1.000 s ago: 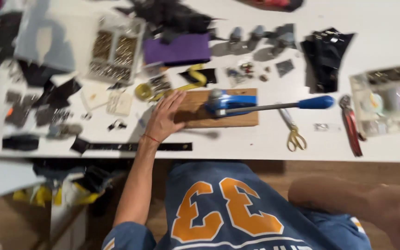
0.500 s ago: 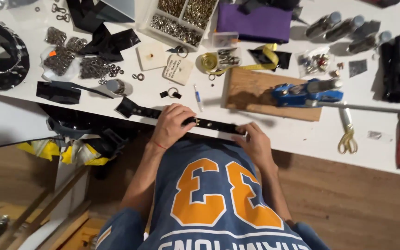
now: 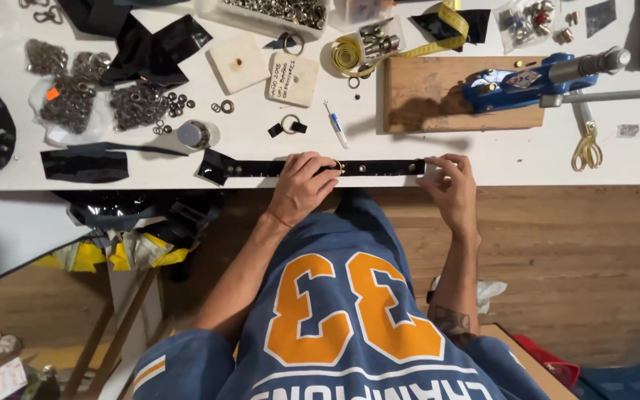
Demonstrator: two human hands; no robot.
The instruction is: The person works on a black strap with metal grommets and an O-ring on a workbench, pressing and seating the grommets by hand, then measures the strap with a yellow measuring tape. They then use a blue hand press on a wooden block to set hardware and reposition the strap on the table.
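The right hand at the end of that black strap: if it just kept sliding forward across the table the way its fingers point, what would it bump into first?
Probably the wooden board under the blue hand press. The right hand rests on the end of the black strap, fingers pointing up the table; only bare white table lies between.

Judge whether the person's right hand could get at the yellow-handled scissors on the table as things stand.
Probably yes. The right hand rests on the end of the black strap, and the scissors lie further to the right on bare white table, with nothing lying between them.
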